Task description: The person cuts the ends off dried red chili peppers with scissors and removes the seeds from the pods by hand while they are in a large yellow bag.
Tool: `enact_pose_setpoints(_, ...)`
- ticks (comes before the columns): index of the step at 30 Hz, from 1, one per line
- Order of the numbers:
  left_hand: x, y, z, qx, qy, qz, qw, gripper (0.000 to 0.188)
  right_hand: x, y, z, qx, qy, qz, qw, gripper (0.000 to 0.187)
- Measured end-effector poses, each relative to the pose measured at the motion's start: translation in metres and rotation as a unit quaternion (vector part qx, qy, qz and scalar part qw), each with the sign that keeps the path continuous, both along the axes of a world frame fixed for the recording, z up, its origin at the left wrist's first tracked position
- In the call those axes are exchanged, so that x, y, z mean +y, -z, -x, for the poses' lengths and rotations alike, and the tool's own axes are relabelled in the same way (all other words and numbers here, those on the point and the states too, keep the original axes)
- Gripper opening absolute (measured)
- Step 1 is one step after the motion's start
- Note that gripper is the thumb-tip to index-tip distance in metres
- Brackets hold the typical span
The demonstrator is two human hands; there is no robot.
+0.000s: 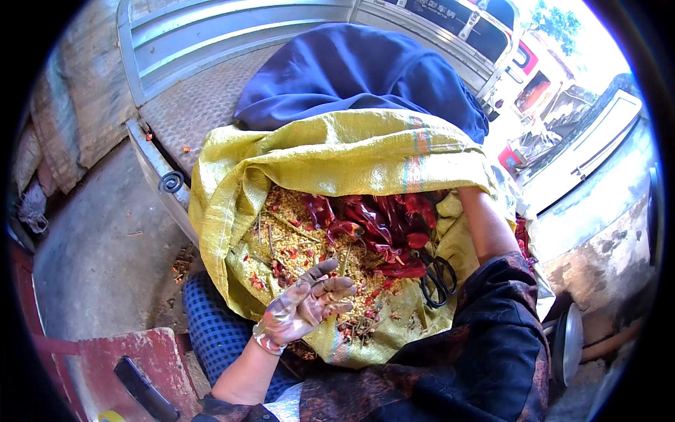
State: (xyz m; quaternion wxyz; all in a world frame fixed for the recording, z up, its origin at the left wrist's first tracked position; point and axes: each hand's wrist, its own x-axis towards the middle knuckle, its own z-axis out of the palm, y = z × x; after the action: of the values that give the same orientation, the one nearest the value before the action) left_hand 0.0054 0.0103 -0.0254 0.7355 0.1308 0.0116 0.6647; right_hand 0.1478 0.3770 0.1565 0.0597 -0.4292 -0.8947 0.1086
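Across my lap an open yellow woven sack [330, 158] is spread. Inside lie pale yellow seeds [285, 218] mixed with stems and red scraps, and a heap of dried red chili peppers [380, 221]. My left hand [306, 304], in a thin see-through glove, hovers over the seeds with palm turned up and fingers apart, holding nothing. Reaching far right, my right forearm [486, 228] passes under the sack's folded edge, which hides that hand and its fingers. Black-handled scissors [441, 281] rest on the sack, right of the seeds.
Behind the sack, a big dark blue cloth bundle [351, 70] sits on a metal truck bed [200, 88] with railings. A worn red wooden bench [151, 366] at lower left bears a long black object [145, 389]. A round metal lid [571, 344] stands at right.
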Motion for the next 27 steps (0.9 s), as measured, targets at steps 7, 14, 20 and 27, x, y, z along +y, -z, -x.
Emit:
enact_pose_setpoints(7,0.001,0.001,0.001,0.012,0.006,-0.015,1.0,0.066,-0.027,0.03,0.023,-0.011,-0.023,-0.075,0.997,0.042)
enact_pose_setpoints(14,0.0,0.002,0.0,0.007,0.006,-0.021,1.0,0.064,-0.06,0.053,0.038,-0.129,-0.044,-0.161,0.978,0.041)
enact_pose_setpoints(20,0.001,0.003,-0.001,0.022,-0.004,-0.019,1.0,0.063,-0.085,0.052,0.034,-0.215,-0.093,-0.175,0.956,0.04)
enact_pose_setpoints(27,-0.003,-0.001,-0.001,0.019,-0.015,-0.006,1.0,0.063,-0.152,-0.007,0.044,-0.568,-0.299,-0.325,0.695,0.043)
